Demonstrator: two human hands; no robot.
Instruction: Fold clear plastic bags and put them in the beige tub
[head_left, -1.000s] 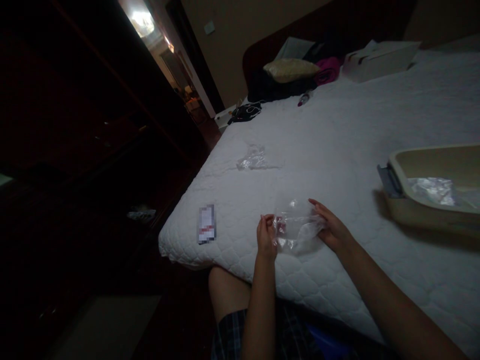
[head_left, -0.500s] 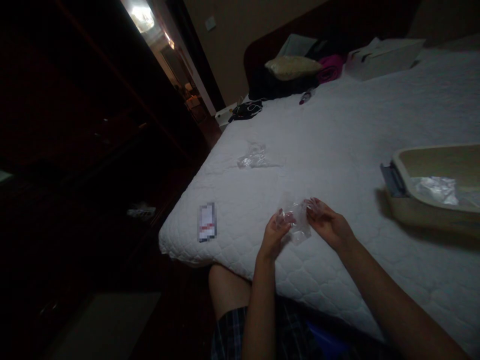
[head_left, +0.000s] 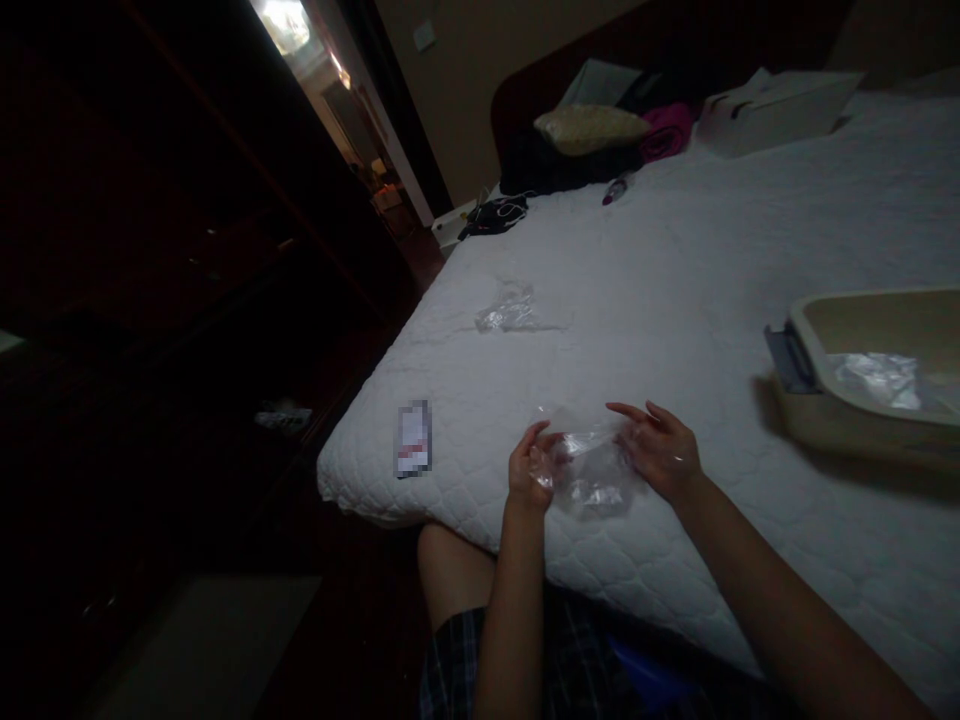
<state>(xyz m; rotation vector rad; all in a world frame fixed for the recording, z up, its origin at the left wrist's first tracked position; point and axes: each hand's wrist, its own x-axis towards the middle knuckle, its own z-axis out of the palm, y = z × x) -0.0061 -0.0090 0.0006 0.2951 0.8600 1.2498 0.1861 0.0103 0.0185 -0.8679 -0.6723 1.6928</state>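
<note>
A clear plastic bag (head_left: 596,475) is stretched between my two hands above the near edge of the white quilted bed (head_left: 637,320). My left hand (head_left: 532,468) has its fingers curled on the bag's left side. On the right side, my right hand (head_left: 660,450) holds the bag, with a couple of fingers raised. Another crumpled clear bag (head_left: 508,310) lies farther up the bed. A phone-like object (head_left: 413,438), blurred out, rests near the left corner of the bed.
To the right stands a beige bin (head_left: 870,430) with crumpled clear plastic (head_left: 881,378) inside. A white box (head_left: 780,112), a beige pillow (head_left: 591,130) and a magenta roll (head_left: 666,132) lie at the far end. Dark cables (head_left: 495,215) sit at the far left corner.
My hands have moved slightly apart and the bag between them is spread wider and lower. Fingers of my right hand have lifted and spread.
</note>
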